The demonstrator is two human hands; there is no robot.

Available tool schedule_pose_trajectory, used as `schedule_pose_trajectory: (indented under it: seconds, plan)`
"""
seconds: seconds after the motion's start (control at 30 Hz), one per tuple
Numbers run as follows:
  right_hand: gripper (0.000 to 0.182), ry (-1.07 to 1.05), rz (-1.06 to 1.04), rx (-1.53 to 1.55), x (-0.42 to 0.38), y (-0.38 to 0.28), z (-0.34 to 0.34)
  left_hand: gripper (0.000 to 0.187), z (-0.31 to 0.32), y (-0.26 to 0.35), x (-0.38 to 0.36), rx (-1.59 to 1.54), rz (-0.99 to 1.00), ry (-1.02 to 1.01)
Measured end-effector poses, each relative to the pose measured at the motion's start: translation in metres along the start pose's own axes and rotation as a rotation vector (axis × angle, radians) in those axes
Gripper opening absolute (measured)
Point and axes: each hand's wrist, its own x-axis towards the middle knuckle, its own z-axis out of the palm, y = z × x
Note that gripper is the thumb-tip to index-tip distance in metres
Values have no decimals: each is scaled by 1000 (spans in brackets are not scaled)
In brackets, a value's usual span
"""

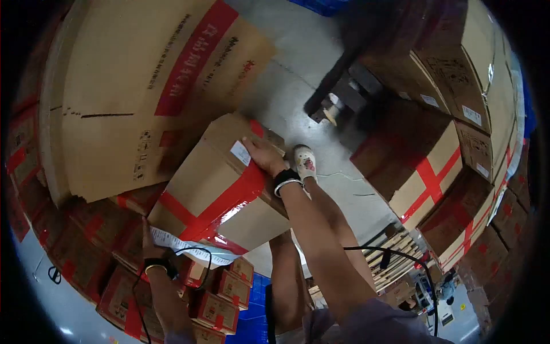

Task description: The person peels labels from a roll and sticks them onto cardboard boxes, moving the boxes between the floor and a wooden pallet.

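Note:
A brown cardboard box (200, 169) sealed with red tape sits tilted in front of me, with a small white label (240, 153) on it. My right hand (263, 155) is closed over its far right edge, fingers beside that label. At the box's near left corner is my left hand (150, 245), one finger pointing up along the cardboard. From this hand a long strip of printed white labels (197, 250) runs along the box's lower edge. The fingers of my left hand are partly hidden. Each wrist wears a black band and a bracelet.
A large carton (120, 109) with a red printed band stands at left. Stacked boxes (424, 183) rise on the right. Smaller taped boxes (217, 309) lie below, by a blue crate (256, 301). A black cable (401, 255) hangs across the view. Grey floor (338, 178) shows between stacks.

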Motion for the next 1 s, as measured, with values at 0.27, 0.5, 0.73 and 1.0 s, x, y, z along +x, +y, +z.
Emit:
schedule_pose_trajectory:
  seconds: [0.27, 0.5, 0.73, 1.0]
  plan:
    - [58, 282, 19, 57, -80, 62, -5, 57, 22, -12, -7, -137, 48, -147]
    - [58, 820, 212, 761, -294, 102, -74, 53, 213, 73, -69, 43, 152, -341]
    - [61, 1188, 80, 1846, -475, 155, -72, 49, 481, 99, -309, 828, 827, -983]
    - [67, 1120, -263, 2385, -409, 239, -136, 44, 577, 102, -454, 211, 982, -1425]
